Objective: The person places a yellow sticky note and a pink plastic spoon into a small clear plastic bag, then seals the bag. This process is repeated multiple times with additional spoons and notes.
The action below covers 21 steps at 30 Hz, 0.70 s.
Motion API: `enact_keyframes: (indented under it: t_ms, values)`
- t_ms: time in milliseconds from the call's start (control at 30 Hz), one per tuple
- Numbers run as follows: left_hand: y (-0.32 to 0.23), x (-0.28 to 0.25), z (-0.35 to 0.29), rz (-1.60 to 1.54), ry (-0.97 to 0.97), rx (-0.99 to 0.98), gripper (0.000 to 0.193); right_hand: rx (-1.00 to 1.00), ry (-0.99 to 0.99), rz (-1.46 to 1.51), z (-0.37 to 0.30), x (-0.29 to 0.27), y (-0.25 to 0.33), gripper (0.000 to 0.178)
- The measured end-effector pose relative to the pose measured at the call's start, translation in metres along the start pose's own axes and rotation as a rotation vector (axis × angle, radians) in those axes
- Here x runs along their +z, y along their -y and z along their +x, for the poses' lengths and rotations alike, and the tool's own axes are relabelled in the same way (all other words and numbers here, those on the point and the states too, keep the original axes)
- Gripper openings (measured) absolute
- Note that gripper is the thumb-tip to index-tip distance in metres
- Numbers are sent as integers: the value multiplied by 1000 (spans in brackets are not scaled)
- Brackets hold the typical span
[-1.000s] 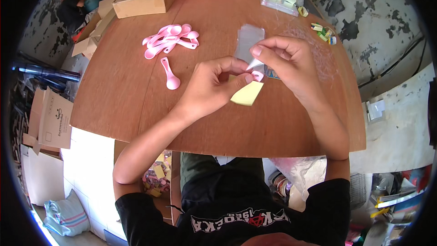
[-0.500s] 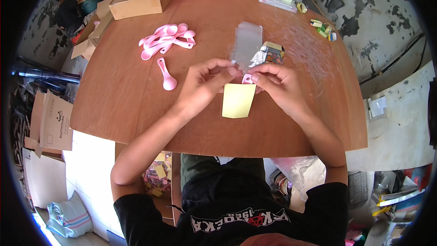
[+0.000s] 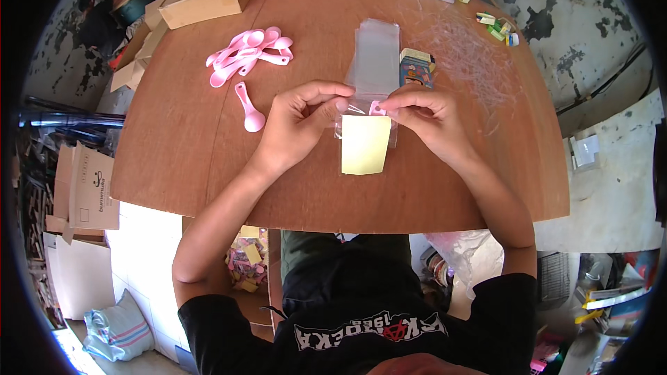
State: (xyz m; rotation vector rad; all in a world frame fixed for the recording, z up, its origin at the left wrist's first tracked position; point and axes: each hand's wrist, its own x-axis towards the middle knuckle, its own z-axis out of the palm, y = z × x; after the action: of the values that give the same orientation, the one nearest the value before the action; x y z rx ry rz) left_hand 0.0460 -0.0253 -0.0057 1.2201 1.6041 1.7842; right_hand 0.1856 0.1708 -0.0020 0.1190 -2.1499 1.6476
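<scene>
Grip: left hand [image 3: 299,123] pinches clear plastic bag [image 3: 357,107], left edge | right hand [image 3: 429,117] pinches right edge by pink plastic handle [image 3: 377,108] | pale-yellow rectangular card [image 3: 365,146] between hands, above brown wooden table [image 3: 177,146] | two-sided hold likely keeps bag taut

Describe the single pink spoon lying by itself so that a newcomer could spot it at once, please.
On the brown wooden table, find the heap of pink spoons, left of centre. Just below that heap in the picture, left of the left hand, lies one more pink spoon, bowl end lowest. Unlike its overlapping neighbours, it touches no other spoon.
</scene>
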Motion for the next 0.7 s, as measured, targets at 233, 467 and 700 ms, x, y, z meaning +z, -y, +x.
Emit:
enact_keyframes:
  t_ms: [233,467,700]
  values:
    - [7,-4,-1,20,21,36,25,-54,88,-19,1,-8,-5,20]
    - [8,-5,-1,-39,-14,27,23,-45,117,-41,1,-9,-2,21]
    - [10,1,-1,-74,-11,25,22,-85,118,-91,-1,-11,-3,21]
